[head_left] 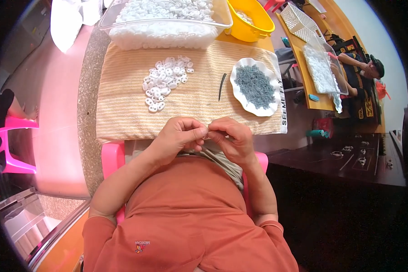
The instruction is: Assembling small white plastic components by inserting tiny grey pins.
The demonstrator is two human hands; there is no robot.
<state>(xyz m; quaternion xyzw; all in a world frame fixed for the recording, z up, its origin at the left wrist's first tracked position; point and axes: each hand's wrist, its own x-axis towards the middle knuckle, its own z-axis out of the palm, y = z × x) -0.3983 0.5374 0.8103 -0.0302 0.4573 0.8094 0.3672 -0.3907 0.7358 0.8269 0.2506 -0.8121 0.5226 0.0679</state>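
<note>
hands pinched together over towel edge

left hand (pixel 179 136) and right hand (pixel 231 136) meet fingertip to fingertip at the near edge of the striped towel (pixel 122 113), closed on a tiny piece too small to identify. on the towel: one pile of white rings (pixel 165 81), one white dish of grey parts (pixel 255 86), one dark strip (pixel 222 86). one clear bin (pixel 165 20) stands at the far edge. bare towel lies between pile and hands.

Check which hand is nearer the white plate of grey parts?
Right. The right hand sits just below the white plate, toward its left edge. The left hand is pinched against the right, farther left of the plate.
</note>
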